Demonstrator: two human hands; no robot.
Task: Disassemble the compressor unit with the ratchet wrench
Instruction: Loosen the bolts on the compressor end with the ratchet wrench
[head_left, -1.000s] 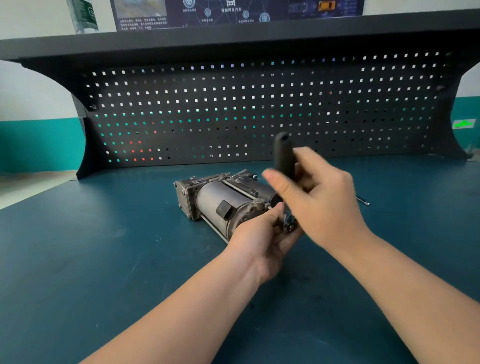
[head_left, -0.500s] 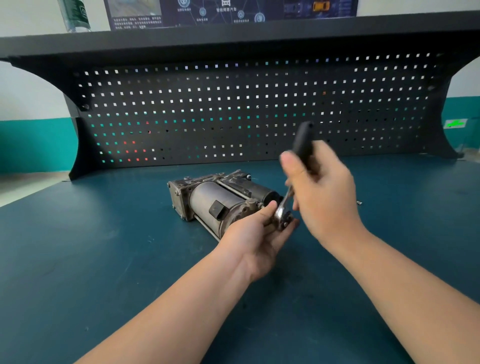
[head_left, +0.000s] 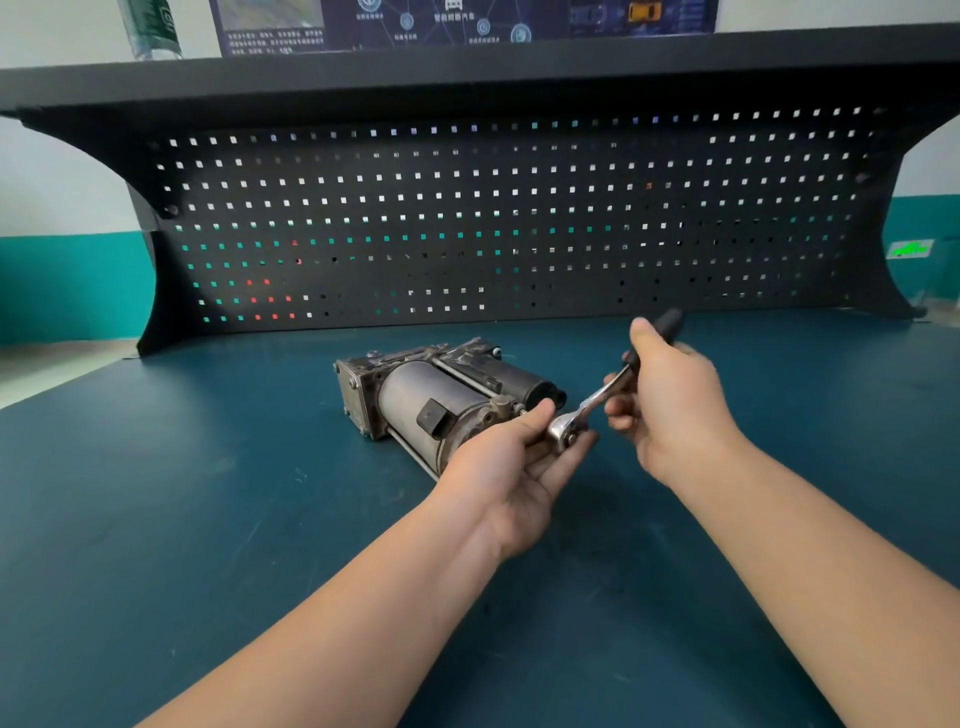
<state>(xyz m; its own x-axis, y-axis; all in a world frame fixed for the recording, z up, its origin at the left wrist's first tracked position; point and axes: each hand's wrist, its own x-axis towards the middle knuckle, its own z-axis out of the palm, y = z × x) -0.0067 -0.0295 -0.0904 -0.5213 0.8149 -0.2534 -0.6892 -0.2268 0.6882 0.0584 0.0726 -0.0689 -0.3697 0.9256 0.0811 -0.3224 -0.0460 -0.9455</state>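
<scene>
The grey metal cylindrical compressor unit (head_left: 436, 402) lies on its side on the dark teal workbench top (head_left: 208, 519), before a black perforated back panel (head_left: 519, 218). The left hand (head_left: 511, 467) cradles and pinches the chrome ratchet wrench (head_left: 597, 402) head at the unit's near end; the right hand (head_left: 670, 400) grips its black handle, tilted up to the right.

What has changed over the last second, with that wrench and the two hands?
The right hand swung the wrench handle from nearly upright down toward the right, tilting it low over the table. The wrench head stayed at the near end of the compressor, with the left hand still cupping it there. The compressor has not shifted on the table, and nothing was picked up or let go.
</scene>
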